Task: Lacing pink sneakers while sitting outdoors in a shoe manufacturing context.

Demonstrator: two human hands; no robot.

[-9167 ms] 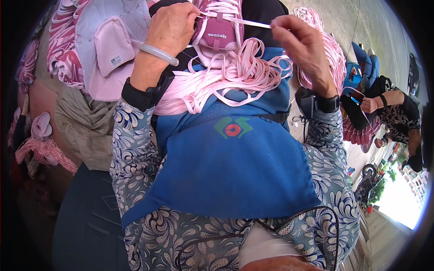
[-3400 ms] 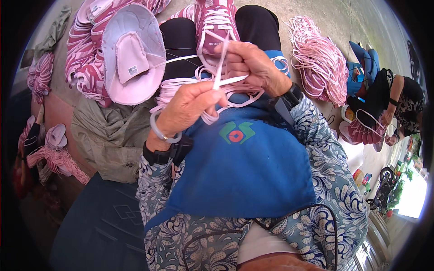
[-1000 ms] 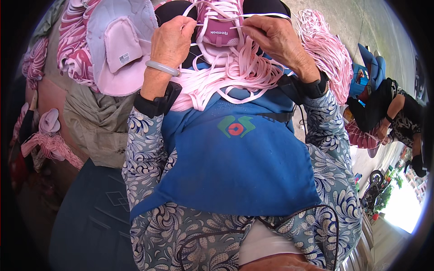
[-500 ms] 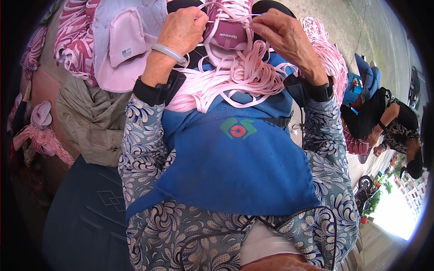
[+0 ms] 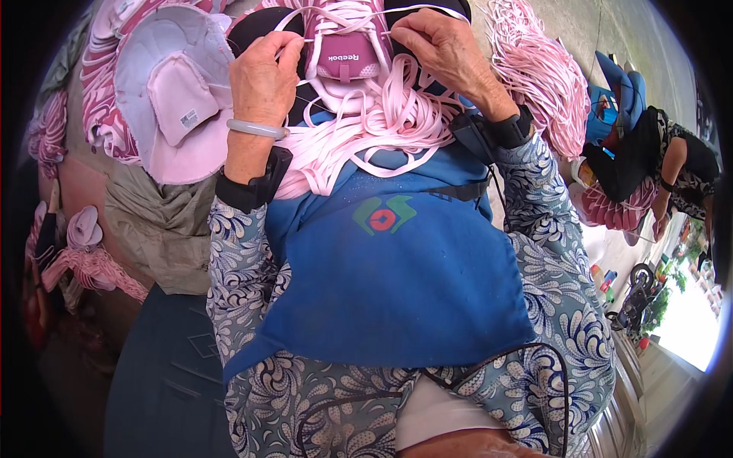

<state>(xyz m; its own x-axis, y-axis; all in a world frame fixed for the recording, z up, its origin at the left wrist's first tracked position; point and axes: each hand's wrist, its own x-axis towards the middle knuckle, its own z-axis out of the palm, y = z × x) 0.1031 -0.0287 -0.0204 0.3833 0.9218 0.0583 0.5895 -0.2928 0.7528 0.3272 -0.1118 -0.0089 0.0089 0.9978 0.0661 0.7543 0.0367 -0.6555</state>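
Observation:
A dark pink sneaker upper (image 5: pixel 350 55) sits at the top middle, its tongue tab toward me, with pale lacing across it. At its left edge my left hand (image 5: pixel 263 80) is closed, thumb and forefinger pinching a thin shoelace end. On the other side my right hand (image 5: pixel 447 53) pinches another shoelace end by the upper's right edge. A loop of shoelace (image 5: pixel 418 9) runs above my right hand. Below the upper, a heap of loose pale pink shoelaces (image 5: pixel 382 130) lies on my blue apron (image 5: pixel 397 282).
A pile of pink uppers (image 5: pixel 95 126) and a pale grey-pink lining piece (image 5: pixel 179 99) lie on the left beside a grey-green cloth (image 5: pixel 156 229). To the right hangs a thick bundle of pink laces (image 5: pixel 538 76). Another person (image 5: pixel 676 168) sits farther right, near a motorbike (image 5: pixel 635 298).
My hands and the upper sit farther left in the picture. My hands have drawn down along the upper's sides, still pinching lace. The person at the right appears shifted.

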